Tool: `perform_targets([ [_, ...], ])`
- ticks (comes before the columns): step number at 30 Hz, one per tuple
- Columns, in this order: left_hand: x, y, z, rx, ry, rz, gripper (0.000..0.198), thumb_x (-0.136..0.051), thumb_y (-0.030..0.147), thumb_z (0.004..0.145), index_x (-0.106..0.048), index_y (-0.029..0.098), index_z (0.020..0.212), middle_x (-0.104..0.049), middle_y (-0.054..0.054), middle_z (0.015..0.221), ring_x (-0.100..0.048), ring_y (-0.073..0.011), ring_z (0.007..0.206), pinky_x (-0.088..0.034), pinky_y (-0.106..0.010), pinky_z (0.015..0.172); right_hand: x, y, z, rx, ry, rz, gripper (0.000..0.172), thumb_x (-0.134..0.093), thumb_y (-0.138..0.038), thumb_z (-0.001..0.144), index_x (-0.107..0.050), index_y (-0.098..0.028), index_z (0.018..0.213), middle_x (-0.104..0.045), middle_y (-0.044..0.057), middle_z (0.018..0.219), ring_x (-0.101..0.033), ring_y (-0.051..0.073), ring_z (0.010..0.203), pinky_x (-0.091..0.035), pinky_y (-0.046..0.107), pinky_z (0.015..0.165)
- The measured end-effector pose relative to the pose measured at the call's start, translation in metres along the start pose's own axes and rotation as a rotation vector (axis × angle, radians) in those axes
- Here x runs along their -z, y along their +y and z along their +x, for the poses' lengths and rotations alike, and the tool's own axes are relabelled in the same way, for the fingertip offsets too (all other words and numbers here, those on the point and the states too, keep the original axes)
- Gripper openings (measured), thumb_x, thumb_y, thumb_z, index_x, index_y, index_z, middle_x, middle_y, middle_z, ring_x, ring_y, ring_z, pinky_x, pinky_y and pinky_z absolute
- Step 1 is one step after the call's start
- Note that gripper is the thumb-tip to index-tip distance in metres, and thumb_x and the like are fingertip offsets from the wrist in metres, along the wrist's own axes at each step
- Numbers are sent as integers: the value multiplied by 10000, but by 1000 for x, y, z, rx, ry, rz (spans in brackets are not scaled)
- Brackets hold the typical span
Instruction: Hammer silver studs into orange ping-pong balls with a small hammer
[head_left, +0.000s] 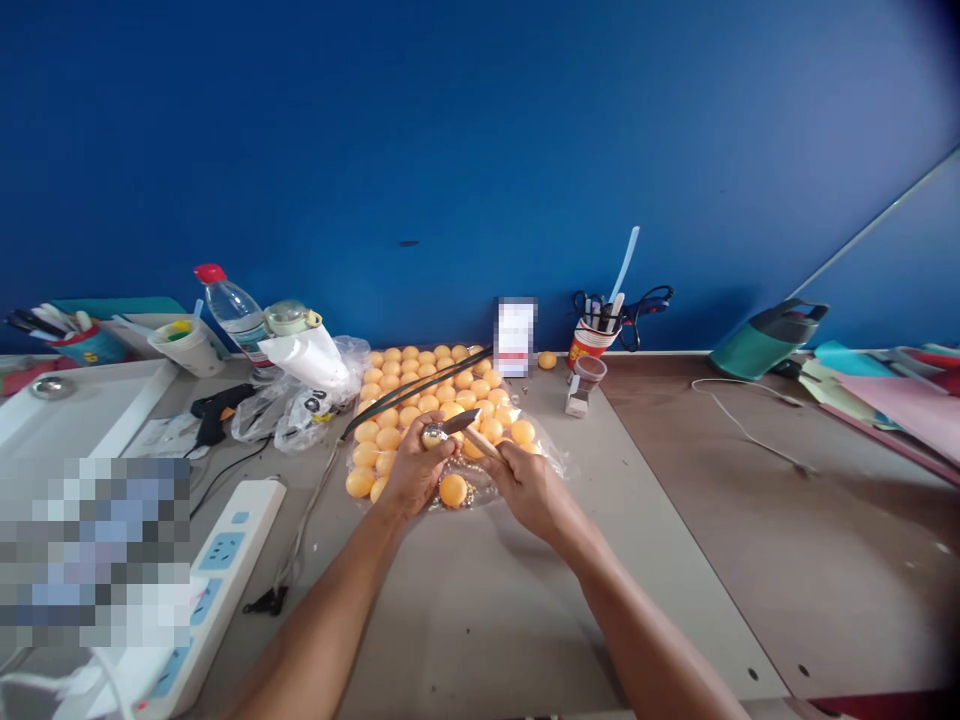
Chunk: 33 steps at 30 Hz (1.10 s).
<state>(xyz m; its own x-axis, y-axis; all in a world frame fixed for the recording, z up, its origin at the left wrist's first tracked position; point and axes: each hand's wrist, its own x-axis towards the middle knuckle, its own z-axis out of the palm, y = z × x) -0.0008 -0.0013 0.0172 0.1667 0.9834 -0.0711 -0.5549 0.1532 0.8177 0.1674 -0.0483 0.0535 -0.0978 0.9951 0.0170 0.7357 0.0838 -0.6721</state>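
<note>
My left hand (417, 465) is closed around a small, shiny, metallic-looking ball (433, 436). In my right hand (529, 484) is a small knife (461, 421) with a pale wooden handle and a dark pointed blade. The blade lies over the shiny ball; whether it touches, I cannot tell. Beneath and behind both hands spread many orange table tennis balls (389, 438) in clear plastic. One orange ball (453, 491) sits at the near edge, just below my hands, with small shiny beads around it. Two dark strips (420, 387) lie across the balls.
To the left are a power strip (223, 560), a glue gun (217, 410), a white tray (150, 385) and a bottle (236, 315). At the back right stand a cup of tools (589, 340) and a small tub (591, 371). A green flask (765, 340) lies farther right.
</note>
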Motion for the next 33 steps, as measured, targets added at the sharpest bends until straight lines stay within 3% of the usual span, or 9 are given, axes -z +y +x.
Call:
perform_targets([
  [4,-1,1,0,-1,15,-40,546,-790,124,578,-533,233,1046,-622,31,828,-608,-109,753,-441,-270,763,-3,3,2,1,-21,4,296,-430,-370,922,-369,-217,676,-471,-30,595,-362,105,525,-220,231,499],
  [10,0,-2,-1,42,-68,-83,519,-786,158,636,-529,236,1080,-624,28,823,-633,-118,756,-466,-293,795,-1,3,4,-16,-6,48,291,-416,-381,923,-374,-218,686,-505,-27,615,-418,107,533,-239,228,505],
  [16,-2,0,-4,71,-58,-29,474,-795,216,643,-522,229,1030,-600,33,808,-624,-125,688,-486,-307,734,-2,6,4,-7,-10,57,307,-424,-409,916,-392,-216,680,-531,-18,596,-452,113,528,-267,227,505],
  [24,-4,2,-5,61,0,99,437,-790,219,639,-525,237,987,-598,27,773,-582,-118,649,-467,-275,665,-2,6,3,-2,-11,22,311,-442,-405,902,-377,-219,661,-464,-35,565,-391,107,508,-249,225,487],
  [33,1,1,-5,48,-45,58,479,-793,219,654,-515,236,1044,-602,35,803,-587,-107,683,-465,-275,715,0,7,6,-3,2,30,305,-437,-400,903,-395,-217,662,-492,-28,577,-429,112,521,-265,228,499],
])
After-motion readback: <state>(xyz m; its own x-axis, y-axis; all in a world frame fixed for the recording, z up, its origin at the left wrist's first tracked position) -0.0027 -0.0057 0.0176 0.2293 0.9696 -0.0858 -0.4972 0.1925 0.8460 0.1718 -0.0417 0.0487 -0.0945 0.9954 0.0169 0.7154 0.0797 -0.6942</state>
